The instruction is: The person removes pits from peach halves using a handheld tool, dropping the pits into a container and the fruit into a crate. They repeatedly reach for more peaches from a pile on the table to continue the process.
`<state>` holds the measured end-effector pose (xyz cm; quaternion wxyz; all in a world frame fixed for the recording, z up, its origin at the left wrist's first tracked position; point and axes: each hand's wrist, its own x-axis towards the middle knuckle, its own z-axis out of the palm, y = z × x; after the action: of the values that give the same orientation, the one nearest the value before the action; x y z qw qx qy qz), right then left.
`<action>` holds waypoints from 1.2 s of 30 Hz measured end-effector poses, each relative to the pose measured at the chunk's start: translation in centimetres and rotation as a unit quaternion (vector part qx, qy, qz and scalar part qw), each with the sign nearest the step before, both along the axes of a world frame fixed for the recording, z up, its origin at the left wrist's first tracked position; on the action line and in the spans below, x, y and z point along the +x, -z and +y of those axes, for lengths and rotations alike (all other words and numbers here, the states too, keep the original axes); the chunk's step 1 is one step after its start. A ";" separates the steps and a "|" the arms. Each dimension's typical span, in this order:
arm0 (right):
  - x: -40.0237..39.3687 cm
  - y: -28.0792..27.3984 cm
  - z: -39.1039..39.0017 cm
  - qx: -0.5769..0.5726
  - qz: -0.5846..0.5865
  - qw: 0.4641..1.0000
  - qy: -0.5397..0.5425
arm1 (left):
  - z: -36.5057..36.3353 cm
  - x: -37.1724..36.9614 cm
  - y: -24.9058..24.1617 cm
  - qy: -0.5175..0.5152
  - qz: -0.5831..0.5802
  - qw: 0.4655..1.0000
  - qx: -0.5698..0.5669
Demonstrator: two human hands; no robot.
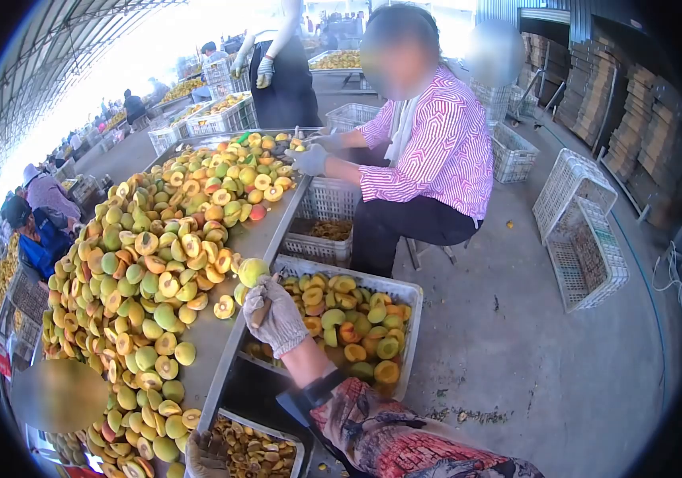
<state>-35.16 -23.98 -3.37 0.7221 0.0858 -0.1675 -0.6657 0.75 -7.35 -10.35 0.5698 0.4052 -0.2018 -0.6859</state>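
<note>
My right hand [275,316], in a pale knit glove, is closed around a short brown handle [259,313] above the table's metal edge. Right at its fingertips is a yellow-green peach [252,272]. My left hand [207,456], in a darker glove, is at the bottom edge of the view beside a crate of small brown-orange pieces [255,452]; its fingers are partly cut off. A large heap of peach halves [158,279] covers much of the metal table [215,338]. Below my right forearm stands a white crate [414,319] holding more halves.
Across the table corner a seated person in a striped top [436,147] works with gloved hands over the fruit. White crates [588,255] lie on the floor at right. Stacked trays [635,119] line the wall. Other people and fruit-filled tables are at left.
</note>
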 end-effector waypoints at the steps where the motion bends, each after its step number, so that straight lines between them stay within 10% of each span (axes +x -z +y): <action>1: 0.1 0.1 0.0 0.005 -0.001 1.000 -0.004 | 0.1 0.2 0.2 0.005 -0.005 1.000 -0.009; 9: 0.3 0.4 -0.1 0.003 0.025 1.000 0.010 | -0.4 2.0 3.7 0.002 0.025 0.999 0.026; 12: 0.5 0.7 -0.3 0.008 0.033 0.999 0.002 | 1.2 -5.8 -6.5 -0.035 -0.131 0.989 0.063; 15: 0.9 0.7 -0.4 0.036 0.038 0.999 0.008 | 0.1 -1.2 -0.8 -0.008 0.045 0.999 0.022; 27: 0.3 -1.7 0.2 0.038 0.141 0.988 0.051 | 1.1 -5.1 -4.7 -0.053 -0.073 0.996 -0.005; 33: 3.9 -4.3 2.1 0.083 0.312 0.942 0.087 | 1.0 -5.4 -5.1 -0.047 -0.071 0.996 -0.035; 36: 8.1 -6.0 5.6 0.074 0.543 0.836 0.023 | 0.9 -5.8 -6.9 -0.091 -0.139 0.983 -0.084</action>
<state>-27.07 -18.42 2.66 0.6732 -0.2398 0.2991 -0.6323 -5.06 -6.42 -3.41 0.6279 0.4640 -0.2984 -0.5490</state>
